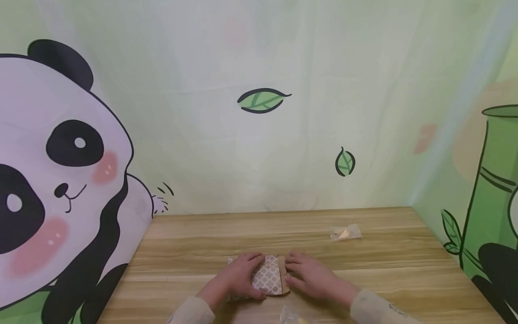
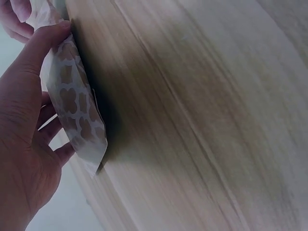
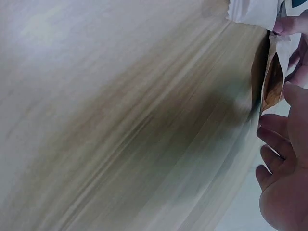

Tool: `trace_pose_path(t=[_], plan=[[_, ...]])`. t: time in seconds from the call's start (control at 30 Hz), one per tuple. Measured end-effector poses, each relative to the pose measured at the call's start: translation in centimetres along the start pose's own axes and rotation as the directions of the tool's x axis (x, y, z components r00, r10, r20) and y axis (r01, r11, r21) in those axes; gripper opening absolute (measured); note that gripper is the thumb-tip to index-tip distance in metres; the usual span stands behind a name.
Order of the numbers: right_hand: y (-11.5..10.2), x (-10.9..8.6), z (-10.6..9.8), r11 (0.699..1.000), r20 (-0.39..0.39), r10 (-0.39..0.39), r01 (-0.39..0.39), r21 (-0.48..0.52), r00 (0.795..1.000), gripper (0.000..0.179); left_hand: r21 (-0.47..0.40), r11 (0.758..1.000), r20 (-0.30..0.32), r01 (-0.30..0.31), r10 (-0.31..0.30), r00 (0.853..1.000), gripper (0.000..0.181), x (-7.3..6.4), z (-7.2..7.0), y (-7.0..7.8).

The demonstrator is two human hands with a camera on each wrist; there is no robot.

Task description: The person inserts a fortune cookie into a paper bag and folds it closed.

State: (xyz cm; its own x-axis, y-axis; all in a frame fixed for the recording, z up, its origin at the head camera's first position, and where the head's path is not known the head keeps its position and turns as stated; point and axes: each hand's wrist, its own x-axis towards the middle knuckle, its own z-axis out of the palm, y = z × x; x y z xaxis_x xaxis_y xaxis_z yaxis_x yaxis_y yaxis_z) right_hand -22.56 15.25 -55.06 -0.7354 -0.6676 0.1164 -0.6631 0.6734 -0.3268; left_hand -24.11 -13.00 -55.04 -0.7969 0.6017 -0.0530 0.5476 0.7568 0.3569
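A small paper bag point(image 1: 269, 280) with a white lattice pattern lies flat on the wooden table in the head view. Its plain brown mouth end points right. My left hand point(image 1: 244, 275) grips the bag across its width, thumb at the near edge and fingers over the far edge. The left wrist view shows the patterned side of the bag point(image 2: 77, 103) within that grasp. At the mouth end is my right hand point(image 1: 312, 275), its fingers loosely bent with the tips right at the edge. In the right wrist view the bag's mouth point(image 3: 275, 83) gapes a little, showing brown inside.
A clear packet point(image 1: 345, 232) with something pale inside lies at the table's back right. Another clear packet point(image 1: 289, 316) is partly cut off at the near edge of the head view. Behind the table point(image 1: 182, 243) hangs a panda-printed backdrop point(image 1: 194, 148).
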Motion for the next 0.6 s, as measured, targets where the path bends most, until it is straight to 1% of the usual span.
trace_pose_path(t=[0.13,0.3,0.4,0.53,0.6], plan=[[-0.06,0.2,0.04,1.0,-0.002,0.007,-0.007,-0.007,1.0,0.045,0.005,1.0,-0.006,0.01,-0.01,1.0,0.105,-0.15,0.12,0.21],[-0.33,0.28,0.02,0.999,0.009,0.006,-0.006,-0.043,1.0,0.046,0.008,1.0,-0.004,0.024,-0.024,1.0,0.104,-0.35,0.26,0.57],[-0.44,0.31,-0.01,0.997,-0.011,-0.036,0.035,-0.071,0.999,0.046,0.005,0.999,-0.004,0.034,-0.034,0.999,0.104,-0.41,0.27,0.69],[-0.3,0.39,0.32,0.989,-0.059,-0.115,0.109,-0.104,0.992,0.039,0.006,0.999,-0.004,0.044,-0.044,0.999,0.105,-0.43,0.21,0.74],[-0.24,0.46,0.51,0.988,-0.077,-0.13,0.122,-0.095,0.989,0.036,0.002,0.999,-0.001,0.047,-0.047,0.999,0.106,-0.47,0.14,0.78]])
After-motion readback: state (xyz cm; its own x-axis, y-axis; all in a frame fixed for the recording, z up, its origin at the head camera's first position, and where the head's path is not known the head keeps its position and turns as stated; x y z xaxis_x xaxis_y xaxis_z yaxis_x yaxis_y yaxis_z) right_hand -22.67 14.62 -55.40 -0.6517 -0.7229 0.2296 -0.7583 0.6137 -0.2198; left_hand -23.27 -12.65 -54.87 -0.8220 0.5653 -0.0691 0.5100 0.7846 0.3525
